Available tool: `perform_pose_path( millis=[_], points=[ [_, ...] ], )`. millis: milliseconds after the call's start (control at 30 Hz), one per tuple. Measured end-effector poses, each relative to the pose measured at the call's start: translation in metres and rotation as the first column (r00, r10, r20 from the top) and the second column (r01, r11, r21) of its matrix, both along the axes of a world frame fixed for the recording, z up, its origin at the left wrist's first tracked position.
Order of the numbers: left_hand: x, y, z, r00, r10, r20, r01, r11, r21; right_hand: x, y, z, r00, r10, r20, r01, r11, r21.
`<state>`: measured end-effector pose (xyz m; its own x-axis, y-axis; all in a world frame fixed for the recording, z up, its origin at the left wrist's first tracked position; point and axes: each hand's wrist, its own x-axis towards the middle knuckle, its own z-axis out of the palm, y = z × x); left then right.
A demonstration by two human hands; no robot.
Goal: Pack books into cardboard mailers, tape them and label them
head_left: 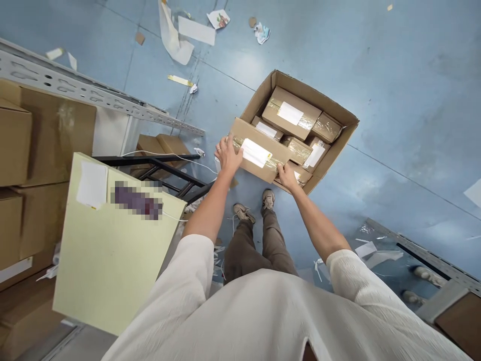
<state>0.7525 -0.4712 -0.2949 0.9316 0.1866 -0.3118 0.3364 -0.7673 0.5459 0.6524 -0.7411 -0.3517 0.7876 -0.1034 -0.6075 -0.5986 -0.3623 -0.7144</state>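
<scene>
A taped cardboard box (244,163) with a white label is held between my two hands, over the near left side of a larger open carton (336,108). My left hand (227,154) grips its left end, thumb on top. At its right end my right hand (286,176) is closed on the near corner. Inside the carton lie several smaller taped boxes, among them a long labelled box (276,120) at the back and a small box (326,128) in the far right corner. The held box covers part of those beneath it.
To my left stands a pale yellow-green table (116,265) with a sheet of paper (92,184). Beyond it a metal rack (112,103) holds cardboard boxes (56,135). Paper scraps (197,30) litter the blue floor (394,65). Another rack (424,253) is at lower right.
</scene>
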Motion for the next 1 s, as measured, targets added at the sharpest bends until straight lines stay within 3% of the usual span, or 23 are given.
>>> perform_pose_path(
  millis=[133, 267, 433, 567, 700, 833, 1000],
  points=[
    [0.003, 0.009, -0.001, 0.998, -0.053, -0.034, 0.053, 0.998, -0.015, 0.0, 0.002, -0.001, 0.995, -0.068, -0.08, 0.073, 0.995, 0.069],
    [0.017, 0.006, -0.017, 0.994, -0.081, -0.074, 0.08, 0.997, -0.016, 0.019, -0.002, -0.012, 0.978, -0.123, -0.171, 0.152, 0.974, 0.168],
    [0.041, -0.002, -0.037, 0.993, -0.082, -0.079, 0.078, 0.995, -0.063, 0.046, -0.013, -0.016, 0.971, -0.141, -0.193, 0.17, 0.975, 0.144],
    [0.039, 0.001, -0.038, 0.993, -0.11, -0.049, 0.106, 0.991, -0.087, 0.044, -0.015, -0.01, 0.968, -0.156, -0.195, 0.182, 0.975, 0.127],
    [0.025, 0.009, -0.028, 0.96, -0.2, -0.198, 0.212, 0.976, 0.045, 0.026, -0.011, -0.01, 0.967, -0.125, -0.223, 0.161, 0.976, 0.149],
    [0.023, 0.012, -0.021, 0.88, -0.27, -0.39, 0.372, 0.904, 0.212, 0.02, -0.007, -0.019, 0.967, -0.116, -0.226, 0.147, 0.981, 0.126],
    [0.029, 0.005, -0.023, 0.843, -0.293, -0.45, 0.426, 0.875, 0.229, 0.018, 0.001, -0.021, 0.959, -0.17, -0.227, 0.18, 0.983, 0.024]
  ],
)
